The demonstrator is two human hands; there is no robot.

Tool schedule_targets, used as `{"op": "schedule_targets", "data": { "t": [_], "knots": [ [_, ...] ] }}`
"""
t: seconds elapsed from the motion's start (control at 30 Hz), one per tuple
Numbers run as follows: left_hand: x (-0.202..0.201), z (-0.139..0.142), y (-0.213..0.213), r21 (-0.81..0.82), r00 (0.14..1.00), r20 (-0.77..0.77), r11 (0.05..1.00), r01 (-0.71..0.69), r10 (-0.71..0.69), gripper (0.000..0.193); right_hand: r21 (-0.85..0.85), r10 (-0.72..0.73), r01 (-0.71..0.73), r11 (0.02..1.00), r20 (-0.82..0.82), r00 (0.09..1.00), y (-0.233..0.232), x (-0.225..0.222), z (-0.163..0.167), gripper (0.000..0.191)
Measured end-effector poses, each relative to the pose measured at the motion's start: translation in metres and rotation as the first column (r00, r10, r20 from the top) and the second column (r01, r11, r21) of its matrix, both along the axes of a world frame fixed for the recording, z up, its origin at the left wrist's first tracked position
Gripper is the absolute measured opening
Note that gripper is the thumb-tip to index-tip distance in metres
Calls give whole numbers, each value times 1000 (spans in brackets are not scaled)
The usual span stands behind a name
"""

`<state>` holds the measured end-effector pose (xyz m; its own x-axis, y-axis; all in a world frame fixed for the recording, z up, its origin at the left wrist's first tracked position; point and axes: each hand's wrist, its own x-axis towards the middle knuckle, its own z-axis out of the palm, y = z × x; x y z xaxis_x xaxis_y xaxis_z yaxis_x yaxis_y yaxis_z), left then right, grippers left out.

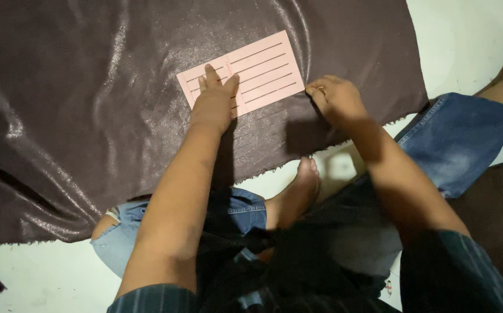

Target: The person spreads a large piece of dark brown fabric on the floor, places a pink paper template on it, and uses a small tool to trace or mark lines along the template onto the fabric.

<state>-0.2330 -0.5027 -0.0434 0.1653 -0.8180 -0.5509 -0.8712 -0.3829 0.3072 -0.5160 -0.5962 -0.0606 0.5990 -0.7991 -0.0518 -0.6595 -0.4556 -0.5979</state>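
A pink card template (263, 69) with several dark slot lines lies on a large sheet of dark brown shiny fabric (89, 104) spread on the floor. My left hand (214, 98) presses flat on the card's left part, fingers spread. My right hand (335, 98) sits at the card's lower right corner, fingers curled against the fabric; whether it grips a small tool there I cannot tell.
I sit on a pale floor (42, 278) with my legs in blue jeans (460, 139) and a bare foot (298, 194) just below the fabric's ragged front edge. More dark fabric (501, 208) lies at the right.
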Motion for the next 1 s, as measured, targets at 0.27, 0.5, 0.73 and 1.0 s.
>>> {"op": "schedule_targets", "data": {
  "t": [0.27,0.5,0.73,1.0],
  "knots": [
    [4,-12,2,56,995,-27,994,-96,98,91,115,-159,141,983,168,973,3,16,-1,27],
    [4,-44,0,-35,998,29,998,-59,60,83,79,-201,192,978,145,969,7,19,-12,26],
    [3,-30,-2,75,999,18,996,-46,45,95,-215,-25,40,976,68,997,13,43,-41,21],
    [2,-24,-1,60,999,9,997,-54,54,96,-17,66,-64,998,220,973,43,85,-37,20]
  ]
}}
